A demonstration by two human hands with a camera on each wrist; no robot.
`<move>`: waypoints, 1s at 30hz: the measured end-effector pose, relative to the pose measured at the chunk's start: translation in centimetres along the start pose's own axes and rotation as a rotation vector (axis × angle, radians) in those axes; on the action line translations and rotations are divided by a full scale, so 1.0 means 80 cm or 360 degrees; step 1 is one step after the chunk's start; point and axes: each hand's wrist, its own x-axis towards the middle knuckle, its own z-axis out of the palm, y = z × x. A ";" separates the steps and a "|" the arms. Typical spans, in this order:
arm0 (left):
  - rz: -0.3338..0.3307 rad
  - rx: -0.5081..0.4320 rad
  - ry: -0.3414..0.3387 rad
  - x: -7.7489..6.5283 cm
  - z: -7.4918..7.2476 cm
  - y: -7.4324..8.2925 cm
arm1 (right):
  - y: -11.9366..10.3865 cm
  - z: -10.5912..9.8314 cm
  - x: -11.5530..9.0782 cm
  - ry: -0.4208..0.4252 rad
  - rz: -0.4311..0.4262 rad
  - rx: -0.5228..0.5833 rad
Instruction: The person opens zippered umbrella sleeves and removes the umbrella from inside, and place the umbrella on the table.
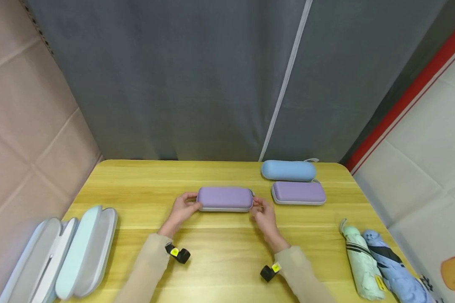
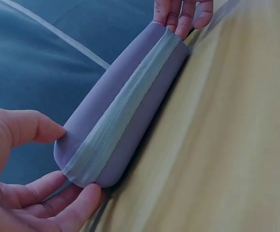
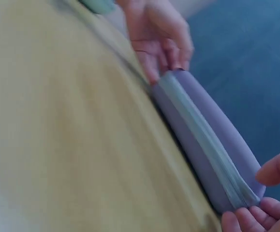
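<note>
A purple zippered hard case [image 1: 225, 198] with a pale zip band lies lengthwise across the middle of the wooden table. My left hand [image 1: 183, 209] holds its left end. In the left wrist view, the thumb touches the upper part while fingers [image 2: 81, 205] curl against the end and underside. At the opposite end my right hand [image 1: 264, 216] grips the case, its thumb [image 3: 277, 168] on the top side and fingertips under the zip band. The case looks closed, and its long zip side [image 3: 202, 137] faces the wrist cameras.
Right of the held case lie a second purple case [image 1: 298, 192] and a blue case [image 1: 288, 170] behind it. Two folded umbrellas, one mint [image 1: 362, 263] and one blue [image 1: 396, 269], lie at the right edge. Opened pale cases [image 1: 87, 252] stand at the left edge.
</note>
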 end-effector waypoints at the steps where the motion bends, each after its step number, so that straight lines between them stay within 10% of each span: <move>1: -0.0007 0.0006 0.0003 -0.006 -0.001 -0.002 | 0.001 0.000 -0.007 0.0008 -0.0020 -0.0020; 10: 0.0071 0.0105 -0.0022 -0.052 -0.008 -0.008 | 0.002 -0.013 -0.046 -0.0044 -0.0106 -0.0203; 20: 0.0577 0.0418 -0.0267 -0.039 -0.013 -0.012 | 0.000 -0.034 0.010 -0.0247 -0.0273 -0.0518; 30: 0.0571 0.0361 -0.0355 -0.029 -0.016 -0.020 | -0.003 -0.032 0.068 -0.0779 0.0171 -0.0402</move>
